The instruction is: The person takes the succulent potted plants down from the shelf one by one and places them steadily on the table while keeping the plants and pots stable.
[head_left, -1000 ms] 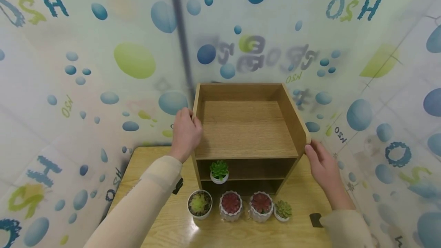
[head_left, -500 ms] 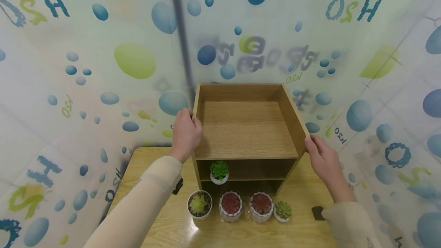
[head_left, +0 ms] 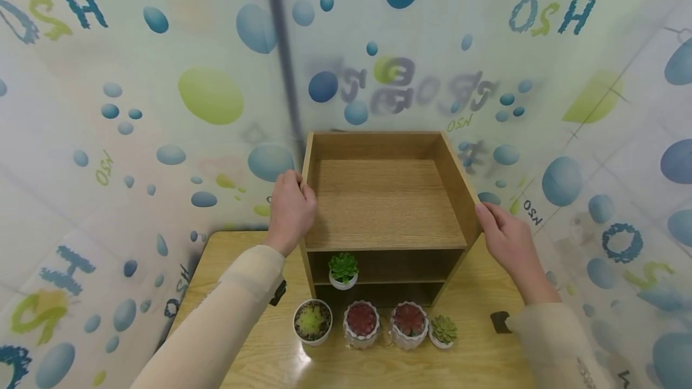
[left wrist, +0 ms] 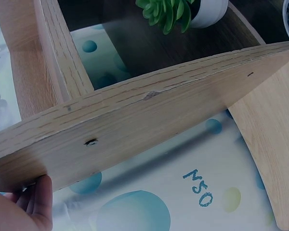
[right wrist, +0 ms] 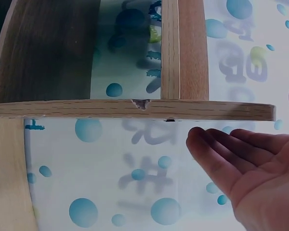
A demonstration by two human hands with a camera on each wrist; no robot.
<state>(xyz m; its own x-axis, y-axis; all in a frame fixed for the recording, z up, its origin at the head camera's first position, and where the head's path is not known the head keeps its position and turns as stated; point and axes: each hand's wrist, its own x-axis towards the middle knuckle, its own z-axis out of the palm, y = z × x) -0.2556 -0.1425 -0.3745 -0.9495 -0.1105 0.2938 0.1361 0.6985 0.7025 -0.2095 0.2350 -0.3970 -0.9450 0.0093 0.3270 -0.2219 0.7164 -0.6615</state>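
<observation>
A small wooden shelf unit [head_left: 386, 197] stands on the table, with a raised rim around its top board. My left hand [head_left: 293, 209] grips the upper edge of its left side panel. In the left wrist view, the fingers [left wrist: 42, 195] lie against the panel's outer face; the thumb is hidden. My right hand [head_left: 508, 242] is at the front corner of the right panel. Its fingers [right wrist: 207, 154] are nearly straight beside that panel's outer face, with a gap visible. A green succulent [head_left: 343, 268] in a white pot sits on the middle shelf, at the left.
In front of the unit stand a potted cactus [head_left: 313, 321], two dark red succulents [head_left: 361, 320] [head_left: 409, 319] in white pots and a small pale green succulent [head_left: 443, 330]. The wooden table [head_left: 227, 269] meets a patterned wall [head_left: 211, 155] behind. A dark patch [head_left: 500, 322] lies at right.
My right hand has slid slightly up and back along the right panel's edge. The left hand, shelf unit and pots stay put.
</observation>
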